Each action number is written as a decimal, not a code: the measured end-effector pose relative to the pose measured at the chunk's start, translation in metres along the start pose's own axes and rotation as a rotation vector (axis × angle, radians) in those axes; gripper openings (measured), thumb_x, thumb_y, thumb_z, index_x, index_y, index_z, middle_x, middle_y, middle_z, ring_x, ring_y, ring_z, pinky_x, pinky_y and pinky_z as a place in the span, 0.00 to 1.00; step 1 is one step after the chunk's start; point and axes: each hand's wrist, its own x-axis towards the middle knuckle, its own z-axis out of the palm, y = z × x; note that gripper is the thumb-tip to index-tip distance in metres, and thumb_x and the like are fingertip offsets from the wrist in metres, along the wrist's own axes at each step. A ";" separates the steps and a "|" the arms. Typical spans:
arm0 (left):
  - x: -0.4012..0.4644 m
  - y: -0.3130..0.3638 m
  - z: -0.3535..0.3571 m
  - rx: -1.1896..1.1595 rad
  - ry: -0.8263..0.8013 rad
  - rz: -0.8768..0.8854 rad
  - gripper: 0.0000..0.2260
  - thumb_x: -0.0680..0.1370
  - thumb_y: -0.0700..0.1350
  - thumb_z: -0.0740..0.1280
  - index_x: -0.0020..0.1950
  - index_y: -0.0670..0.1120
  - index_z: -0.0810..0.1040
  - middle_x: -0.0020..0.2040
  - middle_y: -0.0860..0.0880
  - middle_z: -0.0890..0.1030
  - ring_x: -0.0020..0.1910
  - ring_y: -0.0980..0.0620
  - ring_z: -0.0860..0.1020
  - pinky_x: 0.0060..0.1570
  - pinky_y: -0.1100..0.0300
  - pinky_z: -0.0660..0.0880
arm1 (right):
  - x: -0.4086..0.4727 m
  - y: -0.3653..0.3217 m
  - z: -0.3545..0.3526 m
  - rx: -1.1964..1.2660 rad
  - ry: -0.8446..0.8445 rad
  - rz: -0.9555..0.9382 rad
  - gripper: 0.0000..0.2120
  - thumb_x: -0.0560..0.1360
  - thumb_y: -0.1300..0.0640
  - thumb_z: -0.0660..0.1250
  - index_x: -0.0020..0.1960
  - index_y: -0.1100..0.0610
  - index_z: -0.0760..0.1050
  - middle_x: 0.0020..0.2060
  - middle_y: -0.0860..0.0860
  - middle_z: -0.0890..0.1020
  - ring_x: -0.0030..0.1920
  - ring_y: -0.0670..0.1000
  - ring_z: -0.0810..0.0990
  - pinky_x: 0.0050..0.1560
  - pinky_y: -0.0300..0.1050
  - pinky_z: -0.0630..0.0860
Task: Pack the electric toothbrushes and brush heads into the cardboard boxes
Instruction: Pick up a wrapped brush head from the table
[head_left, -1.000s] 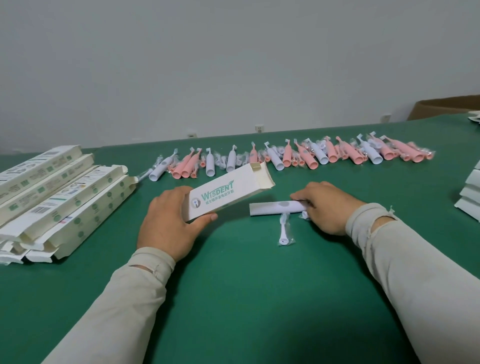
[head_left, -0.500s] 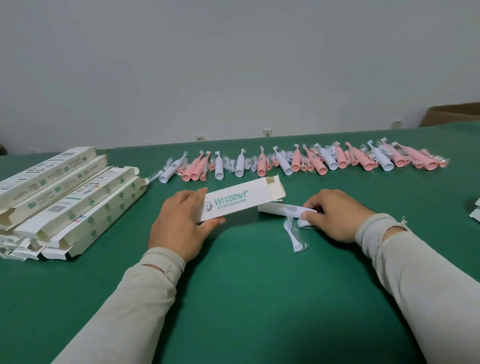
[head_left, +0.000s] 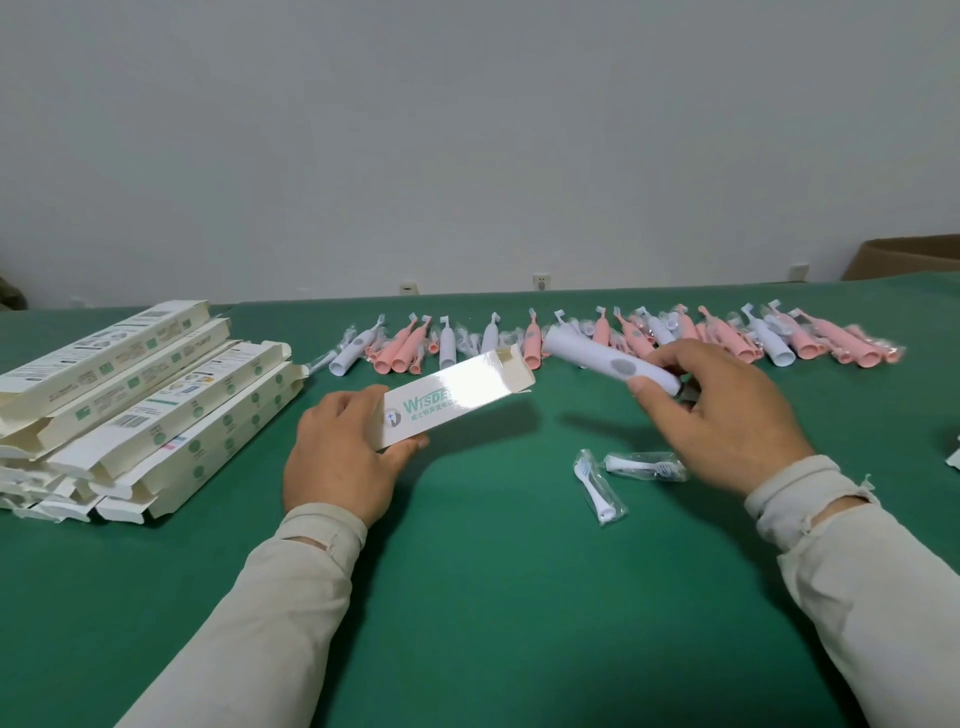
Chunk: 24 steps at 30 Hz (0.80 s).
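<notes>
Left hand (head_left: 340, 457) grips box (head_left: 457, 399); right hand (head_left: 722, 426) grips toothbrush (head_left: 608, 361).

Glossy cardboard box (head_left: 457, 402) glares white; toothbrush handle (head_left: 608, 361) is smooth matt plastic; brush heads (head_left: 597, 486) in clear film; tabletop (head_left: 493, 597) looks felt-like.

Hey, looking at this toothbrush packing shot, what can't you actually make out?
Head view only:
- Box logo: glare whites out its right part.
- White toothbrush far end: hidden inside the right hand.
- Box interior: open end faces away.
- Back row: too small and overlapping to count.
- Brown carton: cut by right edge.
</notes>
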 end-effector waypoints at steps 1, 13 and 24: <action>0.000 0.000 0.001 -0.013 0.000 0.005 0.23 0.73 0.61 0.72 0.66 0.59 0.74 0.62 0.52 0.74 0.63 0.48 0.68 0.48 0.54 0.67 | -0.002 -0.002 0.001 0.025 -0.017 -0.020 0.06 0.76 0.43 0.65 0.47 0.44 0.74 0.39 0.42 0.77 0.38 0.47 0.76 0.35 0.42 0.69; -0.004 0.002 0.003 -0.124 -0.006 0.111 0.28 0.71 0.60 0.75 0.68 0.58 0.74 0.63 0.56 0.73 0.64 0.52 0.66 0.53 0.55 0.65 | -0.002 0.005 0.003 -0.058 -0.072 0.013 0.06 0.77 0.41 0.64 0.48 0.41 0.76 0.41 0.40 0.79 0.40 0.44 0.76 0.40 0.43 0.75; -0.004 0.003 0.002 -0.152 -0.023 0.157 0.28 0.69 0.61 0.75 0.68 0.58 0.74 0.63 0.56 0.74 0.63 0.53 0.67 0.54 0.56 0.66 | -0.005 0.002 0.005 -0.033 -0.065 -0.012 0.08 0.76 0.40 0.63 0.47 0.42 0.75 0.40 0.38 0.77 0.39 0.42 0.75 0.40 0.45 0.75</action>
